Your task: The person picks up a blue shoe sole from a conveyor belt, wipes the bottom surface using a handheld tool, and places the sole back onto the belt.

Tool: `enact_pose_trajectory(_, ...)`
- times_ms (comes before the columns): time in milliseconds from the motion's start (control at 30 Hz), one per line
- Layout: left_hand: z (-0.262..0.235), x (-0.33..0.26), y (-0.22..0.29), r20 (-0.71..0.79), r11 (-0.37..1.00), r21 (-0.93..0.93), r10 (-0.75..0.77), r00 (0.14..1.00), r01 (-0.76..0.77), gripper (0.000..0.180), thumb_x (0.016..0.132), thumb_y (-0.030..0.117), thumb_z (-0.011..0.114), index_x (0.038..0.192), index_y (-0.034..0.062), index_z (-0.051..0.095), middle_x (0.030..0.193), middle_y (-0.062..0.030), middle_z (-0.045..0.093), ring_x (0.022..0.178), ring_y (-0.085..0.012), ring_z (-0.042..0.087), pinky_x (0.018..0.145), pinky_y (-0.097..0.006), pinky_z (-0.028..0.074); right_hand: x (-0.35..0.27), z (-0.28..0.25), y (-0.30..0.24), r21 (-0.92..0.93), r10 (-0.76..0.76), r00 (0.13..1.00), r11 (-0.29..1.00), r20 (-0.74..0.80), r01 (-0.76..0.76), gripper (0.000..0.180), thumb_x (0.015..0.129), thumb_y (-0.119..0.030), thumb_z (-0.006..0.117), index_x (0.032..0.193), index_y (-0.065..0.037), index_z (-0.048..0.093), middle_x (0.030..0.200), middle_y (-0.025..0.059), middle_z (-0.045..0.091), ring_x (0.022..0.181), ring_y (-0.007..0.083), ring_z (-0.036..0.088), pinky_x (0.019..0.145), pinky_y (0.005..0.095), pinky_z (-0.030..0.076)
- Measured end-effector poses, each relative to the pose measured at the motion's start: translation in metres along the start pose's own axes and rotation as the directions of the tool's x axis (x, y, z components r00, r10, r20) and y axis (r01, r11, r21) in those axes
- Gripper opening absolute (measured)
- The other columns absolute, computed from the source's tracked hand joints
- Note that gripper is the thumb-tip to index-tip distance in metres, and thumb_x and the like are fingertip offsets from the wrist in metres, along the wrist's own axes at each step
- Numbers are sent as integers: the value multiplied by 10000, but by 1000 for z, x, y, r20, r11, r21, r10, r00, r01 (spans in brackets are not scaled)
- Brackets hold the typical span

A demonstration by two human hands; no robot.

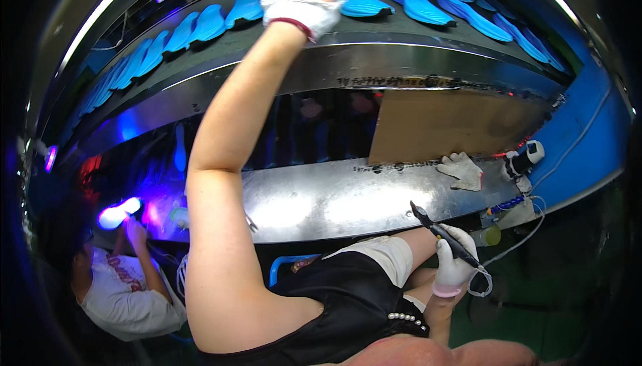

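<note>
My left arm stretches far forward over the workbench to a dark conveyor belt [221, 38]. My left hand [304, 8], in a white glove with a dark red cuff, is among blue shoe insoles on the belt. It is right beside one blue insole [361, 1]; its fingers are mostly hidden, so its grip does not show. Close to my lap, my right hand [453, 264], gloved in white, is closed around a black hand tool [456, 249]. The tool has a narrow dark tip pointing up and left toward the bench, and a pale cord trails from its rear end.
More blue insoles [418, 3] line the belt on both sides. A metal workbench [314, 195] carries a loose white glove [461, 170] and a cardboard sheet [441, 125]. At the left, a co-worker [130, 292] holds a brightly lit insole [119, 213]. A blue basket [275, 269] sits below.
</note>
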State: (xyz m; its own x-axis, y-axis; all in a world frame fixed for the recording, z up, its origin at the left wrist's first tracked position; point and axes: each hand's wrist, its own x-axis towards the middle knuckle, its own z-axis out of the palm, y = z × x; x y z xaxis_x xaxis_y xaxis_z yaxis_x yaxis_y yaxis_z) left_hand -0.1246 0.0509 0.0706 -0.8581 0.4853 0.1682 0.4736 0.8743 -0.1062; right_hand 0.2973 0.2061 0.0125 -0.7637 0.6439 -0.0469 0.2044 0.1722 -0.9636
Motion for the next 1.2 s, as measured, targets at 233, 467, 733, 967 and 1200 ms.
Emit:
enact_pose_trajectory(233, -18, 2, 8, -373, 952, -44, 264, 889, -302, 396, 810, 265, 614, 1184, 152, 550, 1007, -27, 657, 1012, -209, 597, 881, -345, 454, 12, -25, -7, -214, -179, 975, 965, -133, 148, 249, 811, -10, 593, 1052, 52, 588, 976, 119, 639, 724, 106, 563, 663, 220, 453)
enact_pose_trajectory(467, 23, -136, 141, -671, 363, -517, 391, 630, -775, 406, 856, 206, 612, 1246, 126, 534, 1316, -130, 482, 1216, -324, 481, 1012, -433, 413, -7, -95, 22, 164, 27, 803, 982, -596, 88, 322, 939, -188, 568, 1173, 18, 487, 1049, 106, 611, 827, 146, 625, 481, 154, 362)
enact_pose_trajectory(733, 162, -314, 247, -508, -245, -860, 487, 710, -447, 335, 718, 152, 727, 1016, 50, 613, 1290, -220, 465, 1209, -362, 469, 995, -425, 397, -19, -99, 26, 262, 220, 729, 963, -648, -58, 269, 920, -114, 571, 1152, 9, 514, 910, 71, 609, 691, 94, 560, 464, 159, 345)
enact_pose_trajectory(967, 140, -270, 210, 632, -595, -84, 588, 505, 799, 729, 890, 621, 387, 1344, 53, 424, 1405, -196, 392, 1199, -303, 465, 1006, -393, 366, 8, -79, 55, 465, 269, 875, 884, -402, -58, 299, 928, -158, 581, 1161, 25, 540, 849, 34, 591, 639, 56, 480, 493, 185, 349)
enact_pose_trajectory(1200, 127, -287, 208, 477, -598, 399, 783, 400, 695, 872, 863, 721, 304, 1340, 1, 419, 1272, -217, 517, 1045, -360, 581, 907, -473, 462, 15, -35, 44, 362, 339, 908, 901, -246, -238, 188, 876, -79, 590, 1029, 21, 548, 716, 27, 531, 531, 58, 454, 442, 189, 366)
